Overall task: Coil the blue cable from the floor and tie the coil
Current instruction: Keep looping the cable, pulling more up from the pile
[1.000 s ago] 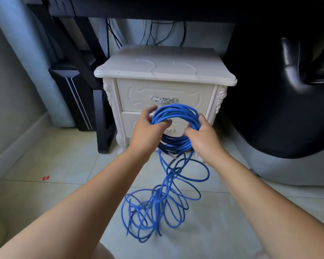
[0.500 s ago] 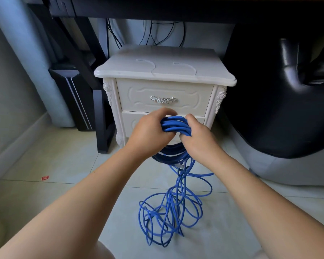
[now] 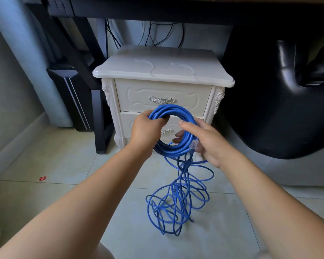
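A round coil of blue cable (image 3: 176, 112) hangs in the air in front of the white nightstand. My left hand (image 3: 145, 130) grips the coil's left side, fingers curled through the ring. My right hand (image 3: 204, 141) holds the coil's right side, thumb on top and fingers underneath. A clear plug (image 3: 194, 145) of the cable shows against my right palm. From the coil's bottom, loose blue cable (image 3: 178, 200) trails down into a tangled heap on the tiled floor.
A white two-drawer nightstand (image 3: 163, 94) stands just behind the coil. A black desk leg (image 3: 99, 120) and a dark computer case (image 3: 71, 94) are to its left, a black leather chair (image 3: 281, 101) to its right. A small red scrap (image 3: 42, 178) lies on the floor.
The hands, close together on the bunched coil half a second ago, have parted, and the coil now hangs as an open ring. The loose heap on the floor has shifted right.
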Action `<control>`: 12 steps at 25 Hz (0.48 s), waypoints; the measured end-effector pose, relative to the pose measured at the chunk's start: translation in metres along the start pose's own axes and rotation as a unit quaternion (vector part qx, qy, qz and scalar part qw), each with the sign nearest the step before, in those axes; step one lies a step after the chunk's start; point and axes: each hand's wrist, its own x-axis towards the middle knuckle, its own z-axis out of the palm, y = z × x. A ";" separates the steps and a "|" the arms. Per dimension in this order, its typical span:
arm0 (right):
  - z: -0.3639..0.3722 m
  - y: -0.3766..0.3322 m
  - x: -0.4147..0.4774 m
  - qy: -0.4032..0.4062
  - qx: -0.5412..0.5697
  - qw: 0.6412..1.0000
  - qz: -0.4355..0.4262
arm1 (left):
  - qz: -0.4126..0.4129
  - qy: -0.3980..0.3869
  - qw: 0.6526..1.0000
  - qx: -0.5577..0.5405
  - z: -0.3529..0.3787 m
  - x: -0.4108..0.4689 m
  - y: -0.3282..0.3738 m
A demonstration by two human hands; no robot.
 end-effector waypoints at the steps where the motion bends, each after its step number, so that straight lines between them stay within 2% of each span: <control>1: -0.002 0.001 0.001 -0.022 0.022 1.000 0.007 | -0.015 0.007 1.000 -0.016 -0.001 0.000 0.002; 6: -0.012 0.003 0.006 -0.171 0.109 0.979 -0.009 | -0.041 0.028 0.997 -0.053 -0.009 0.001 0.009; 8: -0.012 0.000 0.003 -0.187 0.096 0.978 -0.019 | -0.041 0.038 0.997 -0.062 -0.009 0.001 0.009; 10: 0.000 0.001 -0.001 -0.144 0.006 0.989 -0.037 | -0.044 0.054 0.995 -0.067 -0.007 0.001 0.009; 12: 0.014 0.010 0.001 -0.030 -0.064 0.996 -0.058 | -0.057 0.056 0.994 -0.069 -0.003 -0.001 0.006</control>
